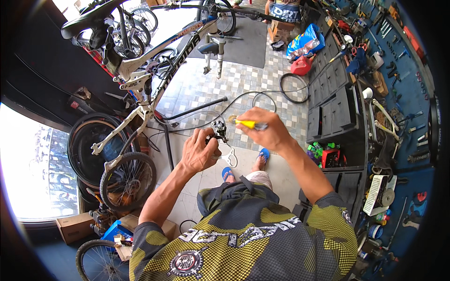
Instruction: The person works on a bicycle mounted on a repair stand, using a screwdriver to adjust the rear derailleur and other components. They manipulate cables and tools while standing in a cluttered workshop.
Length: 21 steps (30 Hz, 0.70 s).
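Note:
My left hand [200, 150] is closed around a black and silver rear derailleur [218, 127], held up in front of my body. Its pale metal cage plate [230, 158] sticks out below my fingers, and part of the mechanism is hidden behind them. In my right hand [269, 130] is a small brush with a yellow handle [247, 124]. The brush's tan tip [232, 119] points left toward the derailleur, with a small gap between them as seen from above.
A white bike frame [161, 77] without wheels is held up on a stand at the left. Wheels [129, 180] lean below it. At the right are black drawers [333, 117] and a blue tool wall [417, 173]. A cable [253, 93] runs over the tiled floor. A person [283, 11] sits far off.

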Motion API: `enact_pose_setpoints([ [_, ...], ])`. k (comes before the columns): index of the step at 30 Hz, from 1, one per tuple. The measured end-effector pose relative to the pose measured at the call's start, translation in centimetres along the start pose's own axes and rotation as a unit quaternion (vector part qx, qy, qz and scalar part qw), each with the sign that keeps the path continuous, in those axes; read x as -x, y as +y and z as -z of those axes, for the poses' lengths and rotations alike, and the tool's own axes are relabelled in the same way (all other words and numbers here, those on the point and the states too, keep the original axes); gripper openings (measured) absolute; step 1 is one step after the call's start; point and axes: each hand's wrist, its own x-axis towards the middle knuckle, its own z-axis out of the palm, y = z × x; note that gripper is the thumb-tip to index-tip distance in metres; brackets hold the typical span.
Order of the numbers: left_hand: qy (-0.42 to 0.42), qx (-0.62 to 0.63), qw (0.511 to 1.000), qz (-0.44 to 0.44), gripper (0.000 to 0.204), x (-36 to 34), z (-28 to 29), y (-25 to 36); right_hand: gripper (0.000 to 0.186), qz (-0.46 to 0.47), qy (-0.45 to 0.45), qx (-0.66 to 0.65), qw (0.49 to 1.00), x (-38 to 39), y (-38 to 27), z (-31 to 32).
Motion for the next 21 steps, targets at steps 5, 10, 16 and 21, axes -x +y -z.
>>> enact_pose_setpoints([
  [5,-0.025,0.045,0.998,0.030,0.038,-0.6,0.4,0.1,0.018,0.023,-0.093,-0.112,0.989,-0.4,0.9,1.0],
  [10,-0.127,0.078,0.985,0.085,0.038,-1.5,0.8,0.4,0.018,0.000,-0.125,-0.052,0.991,-1.2,1.3,2.3],
  [16,-0.219,0.085,0.967,0.094,0.046,-2.8,1.3,0.5,0.019,-0.049,-0.241,-0.091,0.965,-1.4,1.0,1.9],
  [21,-0.219,0.084,0.967,0.098,0.044,-3.2,1.4,0.6,0.017,-0.008,-0.288,-0.161,0.944,-1.6,1.6,1.5],
])
